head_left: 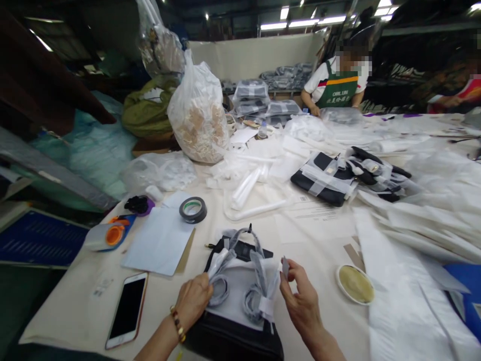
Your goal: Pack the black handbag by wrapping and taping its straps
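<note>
A black handbag (240,321) lies at the table's near edge, its handles wrapped in grey-white film. My left hand (193,301) is closed on the wrapped handle (220,281) at the bag's left side. My right hand (300,296) sits just right of the bag and pinches a small white slip (285,267) between thumb and fingers. A wrapped strap end with a white tag (266,305) hangs between the two hands.
A phone (128,308) lies at the near left, with white paper sheets (160,240), a roll of dark tape (193,209) and an orange tape dispenser (108,234) beyond. A small round dish (355,284) sits right. More wrapped bags (338,175), plastic sleeves and a person in a green apron (336,85) lie farther back.
</note>
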`<state>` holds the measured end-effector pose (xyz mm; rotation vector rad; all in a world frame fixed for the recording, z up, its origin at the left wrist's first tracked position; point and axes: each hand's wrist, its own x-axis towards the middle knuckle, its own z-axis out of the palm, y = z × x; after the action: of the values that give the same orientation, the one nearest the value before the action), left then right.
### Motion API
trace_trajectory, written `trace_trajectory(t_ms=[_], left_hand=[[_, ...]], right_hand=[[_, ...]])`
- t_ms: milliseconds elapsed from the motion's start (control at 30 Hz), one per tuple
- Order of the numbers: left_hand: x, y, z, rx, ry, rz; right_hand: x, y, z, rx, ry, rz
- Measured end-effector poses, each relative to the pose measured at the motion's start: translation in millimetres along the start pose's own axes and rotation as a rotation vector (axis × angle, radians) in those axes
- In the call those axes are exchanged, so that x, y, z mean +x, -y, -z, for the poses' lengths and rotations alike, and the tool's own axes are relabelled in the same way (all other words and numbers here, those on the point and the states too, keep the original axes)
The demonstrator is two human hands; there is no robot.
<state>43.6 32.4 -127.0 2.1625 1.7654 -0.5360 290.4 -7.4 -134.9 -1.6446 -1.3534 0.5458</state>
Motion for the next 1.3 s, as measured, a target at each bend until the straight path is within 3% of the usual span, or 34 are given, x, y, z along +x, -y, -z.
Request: trace_trajectory(t_ms=[133, 233, 333, 500, 800, 1000, 1300], left_hand=[[0, -1, 1.7, -0.024, -0.016, 0.002], [0, -1, 2.1, -0.039, -0.022, 0.005], [-2, -1, 2.1, -0.059, -0.023, 0.0], [-3, -1, 7.4, -0.085, -0.007, -0.003], [-7, -8, 17.3, -0.081, 0.002, 0.051], [-9, -11, 18.5, -0.071, 0.005, 0.05], [-10, -12, 17.6, -0.047, -0.002, 0.048]], right_hand=[[-10, 35, -26, -0.064, 0.358, 0.104], [-17, 49, -49, -0.158, 0.521, 0.139], [-21, 56, -64, -0.189, 0.638, 0.022], [-13, 67, -71, -0.221, 0.814, -0.169], [18, 80, -83, -0.331, 0.885, -0.151], [16, 73, -100, -0.303, 0.872, -0.123], [19, 69, -107, -0.317, 0.909, -0.149]])
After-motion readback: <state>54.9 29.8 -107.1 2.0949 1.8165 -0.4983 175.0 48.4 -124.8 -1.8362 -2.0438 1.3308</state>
